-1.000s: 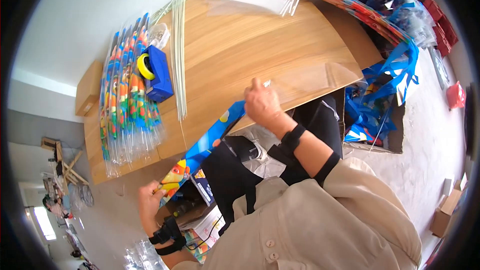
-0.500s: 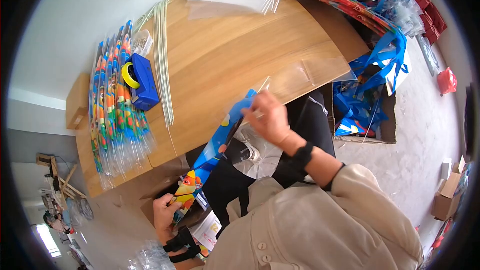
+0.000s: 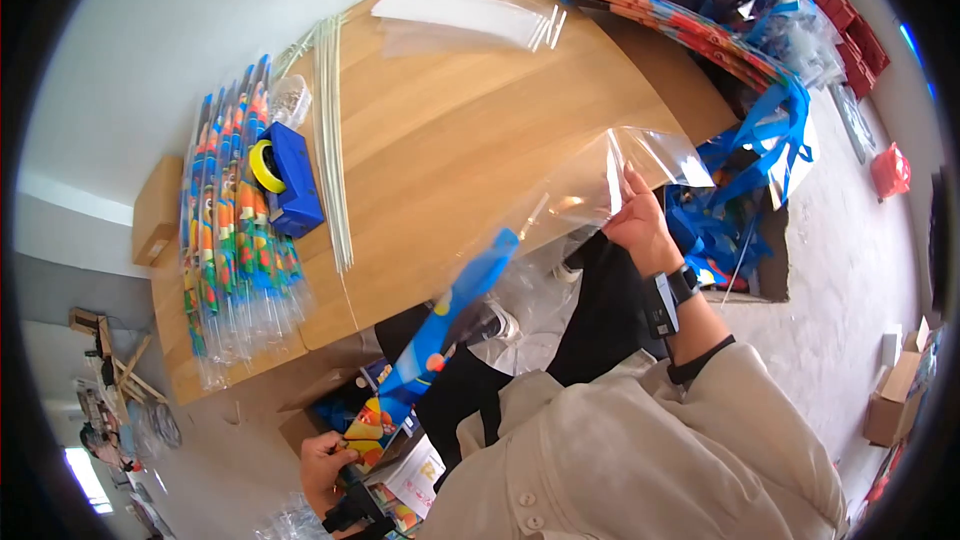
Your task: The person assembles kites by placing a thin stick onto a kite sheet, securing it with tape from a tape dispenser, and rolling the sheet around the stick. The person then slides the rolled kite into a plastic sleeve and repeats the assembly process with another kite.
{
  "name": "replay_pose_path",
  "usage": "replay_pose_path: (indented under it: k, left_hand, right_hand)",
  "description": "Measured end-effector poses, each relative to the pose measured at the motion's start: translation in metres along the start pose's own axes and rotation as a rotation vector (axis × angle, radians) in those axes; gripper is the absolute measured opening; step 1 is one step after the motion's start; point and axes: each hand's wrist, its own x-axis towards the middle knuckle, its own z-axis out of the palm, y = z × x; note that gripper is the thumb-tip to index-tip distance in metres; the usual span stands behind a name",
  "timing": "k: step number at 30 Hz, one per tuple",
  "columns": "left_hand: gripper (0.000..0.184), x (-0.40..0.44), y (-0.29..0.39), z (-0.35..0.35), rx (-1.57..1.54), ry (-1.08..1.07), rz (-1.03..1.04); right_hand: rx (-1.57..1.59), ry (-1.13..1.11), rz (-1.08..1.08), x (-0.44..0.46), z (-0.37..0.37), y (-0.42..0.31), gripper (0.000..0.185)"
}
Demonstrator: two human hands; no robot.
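Note:
A long, narrow roll of blue cartoon-printed sheet (image 3: 437, 333) slants across my lap up to the table edge. My left hand (image 3: 326, 462) pinches its lower, yellow and orange end. Its upper end lies at the near edge of the table, against a clear plastic sleeve (image 3: 575, 190); I cannot tell how far it reaches inside. My right hand (image 3: 642, 232), palm turned up, grips the sleeve near its right part, with the fingertips against the shiny film. A small white stick (image 3: 536, 208) shows through the plastic.
On the wooden table (image 3: 440, 130) are several sleeved printed rolls (image 3: 225, 230), a blue tape dispenser (image 3: 292, 180), thin pale rods (image 3: 328, 140) and flat clear sleeves (image 3: 455, 15). Printed bundles (image 3: 680, 20) hang over the far right. A cardboard box (image 3: 770, 275) with blue fabric stands right of my legs.
My right hand has left the roll's upper end and moved right to the clear sleeve, which is now lifted and spread. My left hand has shifted slightly down with the lower end.

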Motion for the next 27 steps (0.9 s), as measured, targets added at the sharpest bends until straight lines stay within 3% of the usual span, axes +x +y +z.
replay_pose_path:
  k: [1,2,4,6,8,10,13,15,16,18,20,21,22,23,25,27]
  left_hand:
    - [0.019,-0.001,-0.002,0.001,-0.005,0.014,0.009]
    - [0.018,-0.001,-0.003,0.005,-0.069,0.023,-0.038]
    - [0.018,-0.002,-0.001,0.013,-0.14,0.05,-0.079]
    - [0.024,0.003,0.001,0.024,-0.169,0.093,-0.008]
    - [0.025,0.006,0.002,0.033,-0.213,0.143,0.033]
    - [0.027,0.011,0.0,0.04,-0.257,0.188,0.069]
    - [0.027,0.023,-0.011,0.054,-0.345,0.249,0.151]
    - [0.025,0.033,-0.012,0.068,-0.355,0.29,0.137]
    - [0.025,0.037,-0.006,0.077,-0.36,0.3,0.136]
    - [0.017,0.046,0.01,0.097,-0.39,0.295,0.169]
    - [0.014,0.047,0.019,0.106,-0.399,0.27,0.125]
    - [0.015,0.05,0.012,0.109,-0.4,0.243,0.096]
    - [0.015,0.053,0.005,0.11,-0.4,0.213,0.066]
    - [0.017,0.054,-0.002,0.111,-0.386,0.204,0.053]
    - [0.017,0.05,0.0,0.112,-0.441,0.213,0.023]
    - [0.017,0.048,-0.001,0.112,-0.496,0.217,0.001]
  right_hand:
    - [-0.024,-0.071,-0.071,0.018,-0.01,-0.002,0.031]
    - [-0.026,-0.09,-0.067,0.026,0.0,-0.009,0.031]
    - [-0.021,-0.043,-0.252,0.049,0.035,-0.02,0.014]
    - [-0.19,-0.16,-0.582,0.016,0.127,-0.021,0.019]
    - [-0.262,-0.66,-0.694,0.023,0.202,-0.038,0.021]
    - [-0.376,-1.236,-0.712,-0.004,0.282,-0.044,0.037]
    - [-0.49,-1.51,-0.499,0.002,0.351,-0.039,0.07]
    - [-0.22,-0.995,-0.305,0.064,0.365,-0.02,0.033]
    - [-0.501,-0.808,-0.401,0.072,0.355,-0.006,0.057]
    - [-0.565,-0.55,-0.168,0.079,0.315,0.028,0.082]
    - [-0.762,-0.615,0.038,0.124,0.252,0.062,0.086]
    - [-0.843,-0.417,0.015,0.1,0.227,0.087,0.085]
    - [-0.889,-0.559,0.116,0.106,0.197,0.102,0.088]
    - [-0.904,-0.489,0.2,0.111,0.169,0.121,0.081]
    - [-0.636,-0.435,0.19,0.089,0.14,0.149,0.055]
    - [-0.761,-0.403,0.178,0.072,0.138,0.153,0.05]
